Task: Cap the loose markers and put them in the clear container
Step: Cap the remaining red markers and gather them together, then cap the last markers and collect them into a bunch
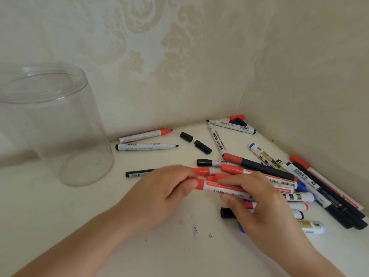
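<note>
Two bare hands reach in from the bottom and meet over a white table. Between them is a red marker, lying sideways just above the table. Its red cap is pinched by the left hand, with the thumb on the near side and the fingers curled over the top. Its white body is held by the right hand, fingers wrapped over it and thumb under it. Under and behind the right hand lies a messy pile of markers in red, blue and black, crossing each other near the corner of the wall. Farther back, two black caps lie loose on the table. Just left of them are two markers with no caps on, one with a red tip and one with a black tip. A big clear jar stands upright on the left, well apart from the hands, with no markers in it.
</note>
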